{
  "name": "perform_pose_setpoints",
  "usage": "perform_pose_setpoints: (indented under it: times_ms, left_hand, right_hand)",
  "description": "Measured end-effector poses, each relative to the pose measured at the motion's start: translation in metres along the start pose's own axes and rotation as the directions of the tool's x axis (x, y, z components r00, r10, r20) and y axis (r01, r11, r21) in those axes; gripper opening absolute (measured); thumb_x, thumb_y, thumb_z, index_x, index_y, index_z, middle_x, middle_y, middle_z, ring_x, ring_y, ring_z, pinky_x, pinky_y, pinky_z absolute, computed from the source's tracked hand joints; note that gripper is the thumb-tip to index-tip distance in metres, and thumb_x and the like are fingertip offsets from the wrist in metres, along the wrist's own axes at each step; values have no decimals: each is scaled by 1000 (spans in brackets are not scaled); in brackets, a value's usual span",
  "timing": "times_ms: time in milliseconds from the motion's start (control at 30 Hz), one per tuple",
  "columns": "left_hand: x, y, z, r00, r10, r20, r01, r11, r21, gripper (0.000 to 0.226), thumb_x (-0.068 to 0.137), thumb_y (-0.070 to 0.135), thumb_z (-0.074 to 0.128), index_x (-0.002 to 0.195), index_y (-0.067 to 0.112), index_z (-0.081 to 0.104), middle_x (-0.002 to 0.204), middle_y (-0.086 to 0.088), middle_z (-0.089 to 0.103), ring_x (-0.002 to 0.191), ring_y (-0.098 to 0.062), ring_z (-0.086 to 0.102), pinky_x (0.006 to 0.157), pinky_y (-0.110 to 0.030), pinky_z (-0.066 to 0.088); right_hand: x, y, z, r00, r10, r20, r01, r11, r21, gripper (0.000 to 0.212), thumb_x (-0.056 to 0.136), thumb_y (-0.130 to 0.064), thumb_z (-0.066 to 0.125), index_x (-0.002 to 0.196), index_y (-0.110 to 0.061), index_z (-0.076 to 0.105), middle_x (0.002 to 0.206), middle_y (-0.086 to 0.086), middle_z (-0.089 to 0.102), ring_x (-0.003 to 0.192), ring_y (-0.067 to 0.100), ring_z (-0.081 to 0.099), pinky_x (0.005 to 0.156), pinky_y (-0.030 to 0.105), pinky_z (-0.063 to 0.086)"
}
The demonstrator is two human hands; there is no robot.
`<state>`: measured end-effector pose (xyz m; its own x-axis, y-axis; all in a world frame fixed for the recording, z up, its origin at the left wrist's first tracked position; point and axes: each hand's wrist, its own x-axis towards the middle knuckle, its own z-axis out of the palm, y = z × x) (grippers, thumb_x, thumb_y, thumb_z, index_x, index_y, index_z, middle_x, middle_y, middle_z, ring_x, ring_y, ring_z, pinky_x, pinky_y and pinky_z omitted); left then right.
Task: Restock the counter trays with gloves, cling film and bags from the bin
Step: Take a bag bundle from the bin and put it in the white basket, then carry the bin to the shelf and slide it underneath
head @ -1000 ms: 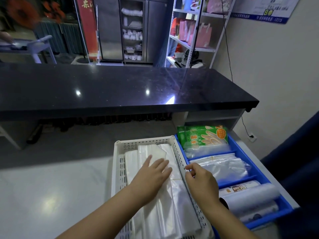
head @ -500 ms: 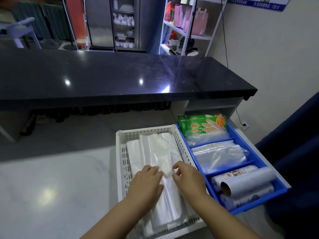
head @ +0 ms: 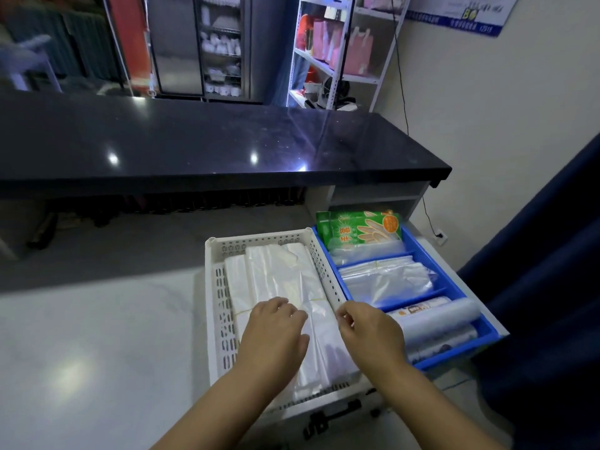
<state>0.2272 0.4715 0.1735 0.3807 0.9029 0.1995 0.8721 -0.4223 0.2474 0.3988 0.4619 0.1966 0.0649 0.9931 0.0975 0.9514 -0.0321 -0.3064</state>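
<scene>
on the pale tabletop [head: 97, 336], a white slotted tray [head: 215, 319], long side running away from the viewer, filled with a flat stack of clear plastic bags [head: 276, 274] bound across the middle by a thin band [head: 316, 300]

left hand [head: 276, 332] palm down on the near half of that stack, fingers bent, tips pressed into the plastic; cannot tell whether pinching a fold or only pressing

right hand [head: 370, 332] near it but apart from it, over the stack's right edge by the tray's right wall, fingers curled, thumb and forefinger close together; cannot tell whether anything caught between them

right beside the white tray, on its right, a blue tray [head: 454, 277] split into three compartments: in the far one a green packet of gloves [head: 360, 227] lying over a clear sleeve; in the middle one a slack bundle of clear bags [head: 386, 280]; in the near one rolls of cling film [head: 438, 319] laid side by side, partly hidden behind the right hand

beyond both trays, a long dark glossy counter [head: 194, 147] with light spots reflected on it

further back, a white shelf rack [head: 341, 50] with pink bags, blurred

at far right, dark blue cloth [head: 552, 254]
</scene>
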Motion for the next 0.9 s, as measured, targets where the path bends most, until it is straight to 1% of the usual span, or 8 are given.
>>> perform_pose_setpoints:
  times_ms: [133,233,367,500,567,633,800,900]
  left_hand:
    - [-29,16,-9,993,-106,-43,106,994,-17,31,89,35,48,115,24,61,118,6,64,119,-18,48,103,-35,33]
    - [-65,30,-13,975,-207,-84,207,978,-14,30,88,33,50,113,22,63,115,4,66,119,-19,50,102,-35,35]
    - [-123,55,-9,917,-370,-149,368,929,-37,28,87,32,53,111,22,64,113,4,66,114,-19,53,99,-34,38]
    - [-184,74,-4,869,-483,-103,486,874,6,31,87,37,49,112,23,61,112,5,62,112,-16,50,98,-31,34]
    - [-217,83,-7,830,-549,-95,552,834,8,32,86,36,54,113,22,62,112,4,63,113,-19,51,97,-33,35]
    - [-251,87,-11,788,-607,-105,612,790,23,31,84,34,57,111,21,64,109,2,65,111,-21,53,95,-36,38]
    - [-349,72,-22,619,-780,-87,784,619,29,29,88,38,51,113,27,61,113,7,62,112,-15,49,95,-32,36]
    - [-399,58,-29,522,-849,-81,853,521,34,26,87,35,53,108,24,64,107,4,64,107,-18,52,89,-33,38]
  right_hand:
    - [-19,5,-3,992,-115,61,113,993,25,14,92,-32,49,100,-29,60,96,-8,68,76,7,57,56,15,35]
    - [-41,8,-2,967,-235,98,229,971,68,15,92,-30,49,101,-27,61,99,-7,68,84,10,62,66,21,44]
    - [-76,12,-2,916,-378,133,355,920,166,15,91,-31,51,99,-26,63,93,-6,67,83,10,61,75,27,51]
    - [-113,10,3,847,-496,193,463,865,192,13,91,-30,52,85,-25,63,82,-6,65,74,9,58,66,27,48]
    - [-133,5,6,809,-539,233,496,840,221,13,91,-30,53,85,-25,64,83,-7,65,75,8,58,67,27,48]
    - [-152,-3,11,764,-580,282,536,814,222,14,91,-31,51,91,-26,64,90,-9,66,81,10,59,69,28,48]
    - [-195,-38,25,677,-644,356,614,761,210,15,92,-31,47,95,-29,62,94,-11,66,82,12,60,66,30,49]
    - [-220,-66,38,627,-662,410,635,740,223,15,93,-31,47,95,-29,62,92,-10,66,80,11,60,66,29,51]
